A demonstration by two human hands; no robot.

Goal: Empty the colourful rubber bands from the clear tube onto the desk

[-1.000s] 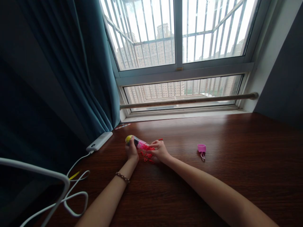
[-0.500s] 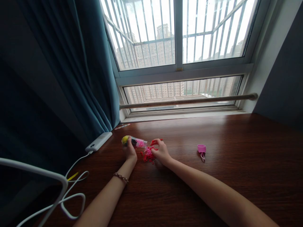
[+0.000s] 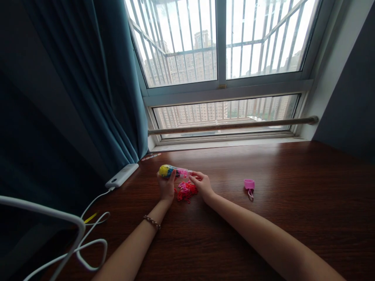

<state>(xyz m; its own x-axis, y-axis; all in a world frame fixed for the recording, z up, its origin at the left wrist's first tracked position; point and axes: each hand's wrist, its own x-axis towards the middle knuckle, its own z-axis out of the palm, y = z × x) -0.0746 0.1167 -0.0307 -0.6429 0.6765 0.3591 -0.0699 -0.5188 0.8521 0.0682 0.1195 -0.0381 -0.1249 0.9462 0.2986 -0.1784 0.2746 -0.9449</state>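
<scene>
My left hand (image 3: 166, 187) is wrapped round a clear bottle (image 3: 182, 172) that lies on its side above the table. Yellow, blue and dark small pieces fill its left end, and pink ones show toward its mouth. At the mouth, the fingertips of my right hand (image 3: 202, 184) are pinched together; whatever they hold is too small to make out. Just below the bottle, a pile of red and pink bands (image 3: 186, 191) lies loose on the wood. Off to the right rests a pink cap (image 3: 249, 184) with a loop.
A white power bank (image 3: 122, 175) with a white cable (image 3: 90, 244) lies at the left beside the blue curtain (image 3: 117, 97). The brown wooden table (image 3: 278, 234) runs back to a barred window (image 3: 221, 83). A metal rail (image 3: 234, 126) crosses in front of the lower pane.
The bottle and my left hand have shifted right and slightly up. My right hand has left the pile and now meets the bottle's mouth. The pile looks more gathered.
</scene>
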